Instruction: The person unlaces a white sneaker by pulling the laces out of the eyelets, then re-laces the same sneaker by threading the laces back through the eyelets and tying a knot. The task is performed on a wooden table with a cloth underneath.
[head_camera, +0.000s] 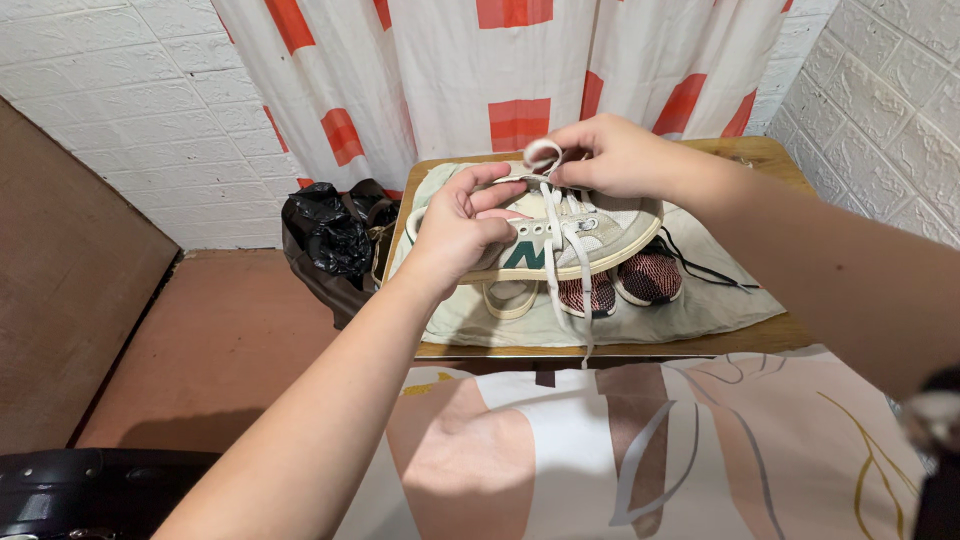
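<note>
A small wooden table (770, 158) stands against a white brick-patterned wall, with a white curtain with red-orange squares (520, 70) hanging behind it. A pale cloth (700, 310) covers most of the tabletop. On that cloth, under the shoe I hold, sit a pair of dark pink knit shoes (650, 278) with thin black laces trailing to the right, and a cream sole loop of another shoe shows just beside them. A crumpled black plastic bag (330, 235) sits on the floor to the left of the table, touching its edge. Nearer me, a patterned fabric in cream and terracotta (640, 450) spreads across the bottom of the view, and a dark leather-like edge shows at the lower left corner.

The cream sneaker (570, 235) has a pale upper, a tan sole and a green mark on its side, and it is held on its side above the cloth. Its white lace (560, 260) hangs down past the table edge.

My left hand (455, 225) clasps the heel end of the sneaker, fingers wrapped over the collar. My right hand (610, 155) is at the tongue, fingertips pinched on a loop of the lace raised just above the eyelets.
</note>
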